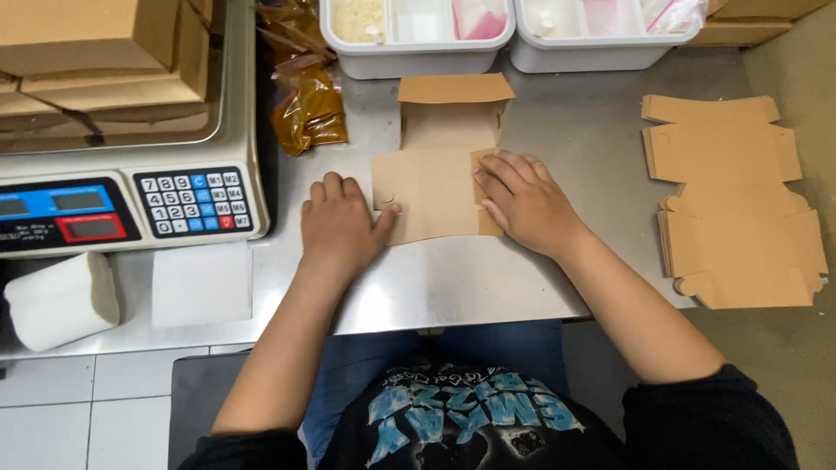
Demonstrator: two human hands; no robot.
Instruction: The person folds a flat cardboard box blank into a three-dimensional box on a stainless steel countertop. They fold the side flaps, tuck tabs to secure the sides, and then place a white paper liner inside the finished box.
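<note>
At the far left of the frame sits a white paper roll on the metal table, with a blank white sheet beside it and a digital weighing scale above, its pan carrying stacked brown cartons. Just right of the scale, at upper centre-left, lie clear bags of amber-coloured contents. Moving toward the middle, your left hand rests palm-down on the table, fingers loosely curled and clamped on nothing, with the thumb pressing the left edge of the flat cardboard box blank. That blank lies at the centre of the frame, right in front of you; its far panel stands partly raised with the top flap bent back, while the near panel is flat on the table. Your right hand lies open over the blank's right side, fingers spread and pressing down on the side flap, not gripping it. By the look of it, the folding is only begun: one panel is up, the side walls and tabs are not yet locked. Behind it stand two white divided bins. At the right waits a stack of unfolded blanks, untouched.
</note>
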